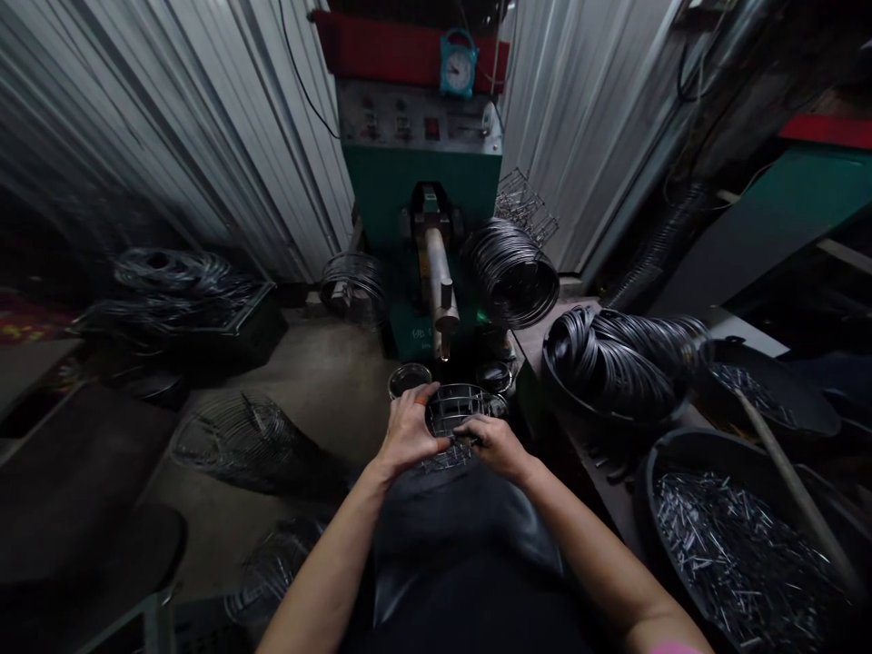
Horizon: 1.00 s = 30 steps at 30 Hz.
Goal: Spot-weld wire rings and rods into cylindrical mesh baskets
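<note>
A small round wire basket (458, 411) rests on my lap, below the arm of a green welding machine (436, 272). My left hand (407, 434) grips the basket's left side, fingers curled round the wires. Pressed against the lower right rim, my right hand (496, 445) pinches the wire there with closed fingers. The machine's metal arm (440, 286) points down toward the basket, a small glow at its tip.
Coils of black wire rings (512, 272) hang beside the machine, with more in a tub (617, 359) on the right. A black tub of short wire pieces (736, 545) sits at near right. Finished wire baskets (235, 436) lie on the floor at left.
</note>
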Motion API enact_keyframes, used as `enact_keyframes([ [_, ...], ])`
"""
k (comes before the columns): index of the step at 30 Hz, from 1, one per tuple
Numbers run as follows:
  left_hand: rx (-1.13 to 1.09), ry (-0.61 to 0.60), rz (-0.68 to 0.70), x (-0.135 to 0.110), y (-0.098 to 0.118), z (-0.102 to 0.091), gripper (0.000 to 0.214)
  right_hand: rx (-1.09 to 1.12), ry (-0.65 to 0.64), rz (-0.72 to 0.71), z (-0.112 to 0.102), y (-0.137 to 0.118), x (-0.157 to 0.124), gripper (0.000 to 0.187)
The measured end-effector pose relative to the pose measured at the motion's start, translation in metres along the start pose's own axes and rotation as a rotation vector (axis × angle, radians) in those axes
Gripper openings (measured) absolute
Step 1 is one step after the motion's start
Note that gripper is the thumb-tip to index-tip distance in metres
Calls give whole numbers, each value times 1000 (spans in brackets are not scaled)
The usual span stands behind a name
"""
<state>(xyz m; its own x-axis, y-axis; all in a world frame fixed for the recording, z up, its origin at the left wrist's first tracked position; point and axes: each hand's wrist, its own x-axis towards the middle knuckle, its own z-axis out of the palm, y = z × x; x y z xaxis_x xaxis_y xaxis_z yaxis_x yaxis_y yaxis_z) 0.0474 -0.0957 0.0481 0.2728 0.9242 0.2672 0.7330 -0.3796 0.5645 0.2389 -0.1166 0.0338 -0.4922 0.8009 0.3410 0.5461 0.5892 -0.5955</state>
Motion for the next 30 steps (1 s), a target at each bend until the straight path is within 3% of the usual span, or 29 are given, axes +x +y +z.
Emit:
enact_keyframes([
  [5,-26,-20,-49,4,-7,4,82,-17,-44,-3,-1,5,9,19],
  [20,-103,72,-50,44,-39,7,79,-186,-110,20,-2,25,57,30],
  [25,-111,57,-75,64,-41,5,78,-200,-93,53,-10,27,74,26],
  [30,-81,56,-100,68,-33,4,78,-146,-26,62,-7,32,72,29],
])
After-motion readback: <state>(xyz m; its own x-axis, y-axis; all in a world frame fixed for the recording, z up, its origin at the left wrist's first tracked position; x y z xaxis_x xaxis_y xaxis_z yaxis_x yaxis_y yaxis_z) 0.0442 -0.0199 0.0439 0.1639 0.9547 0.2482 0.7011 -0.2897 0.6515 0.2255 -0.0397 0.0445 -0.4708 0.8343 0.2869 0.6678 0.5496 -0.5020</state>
